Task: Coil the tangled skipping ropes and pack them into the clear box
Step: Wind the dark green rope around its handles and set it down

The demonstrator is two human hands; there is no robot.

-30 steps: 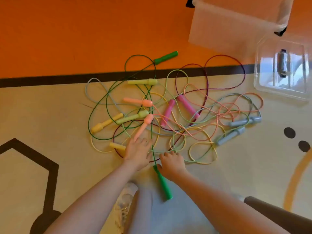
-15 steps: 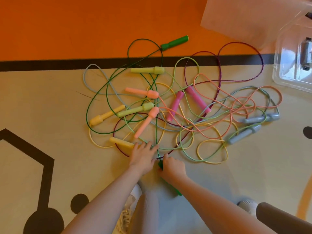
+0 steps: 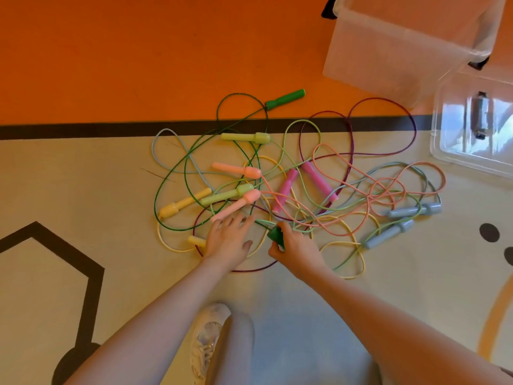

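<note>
A tangle of skipping ropes [image 3: 291, 190] lies spread on the floor [image 3: 83, 176], across a beige mat and over a dark stripe [image 3: 69, 130] that borders an orange area at the far side. The right hand [image 3: 294, 245] curls its fingers [image 3: 281, 226] around a dark green handle [image 3: 275, 234] at the near edge of the pile, lifting its rope end slightly off the mat. The left hand [image 3: 229, 240] lies just to the left of it, fingers spread and relaxed, resting flat on the ropes and holding nothing; its fingertips touch the near end of a peach handle [image 3: 236, 205]. The other green handle [image 3: 284, 99] lies at the far side on the orange floor. Within the tangle are two lime handles [image 3: 245, 137], a second peach handle [image 3: 237, 170], two pink handles [image 3: 319, 182] side by side near the middle, a yellow handle [image 3: 184, 203] on the left, another yellow one [image 3: 196, 241] partly hidden by the left hand, and two blue-grey handles [image 3: 413, 210] on the right. A dark purple rope [image 3: 383, 126] loops toward the far right. The clear box [image 3: 388, 51] stands at the far right on the orange floor, well apart from the hands, with its clear lid [image 3: 472, 151] lying just near of it. A white shoe [image 3: 206, 337] shows between the forearms at the near edge.
</note>
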